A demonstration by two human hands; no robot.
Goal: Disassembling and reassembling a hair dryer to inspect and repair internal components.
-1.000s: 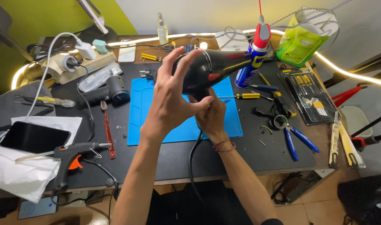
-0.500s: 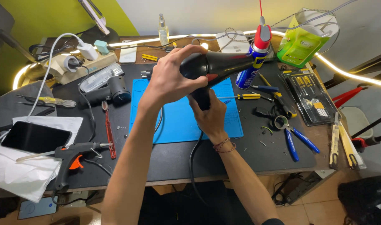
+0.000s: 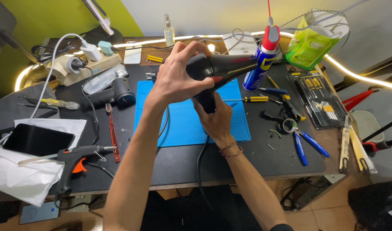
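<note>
A black hair dryer (image 3: 230, 66) is held above the blue work mat (image 3: 183, 124), its barrel lying sideways and pointing right. My left hand (image 3: 176, 77) wraps over the rear end of its body from above. My right hand (image 3: 215, 119) grips the handle from below, and the black cord (image 3: 200, 167) hangs down past the table's front edge. A yellow-handled screwdriver (image 3: 249, 99) lies on the mat just right of the handle.
A blue spray can with a red cap (image 3: 261, 62) stands right behind the dryer's nozzle. Blue pliers (image 3: 305, 145), a tool case (image 3: 318, 100) and a green bag (image 3: 309, 42) sit to the right. A glue gun (image 3: 76, 160), phone (image 3: 35, 139) and power strip (image 3: 82, 66) are on the left.
The hair dryer has been turned and lowered a little, and my left hand shifted from spread over its side to wrapped over the rear end. My right hand stays on the handle.
</note>
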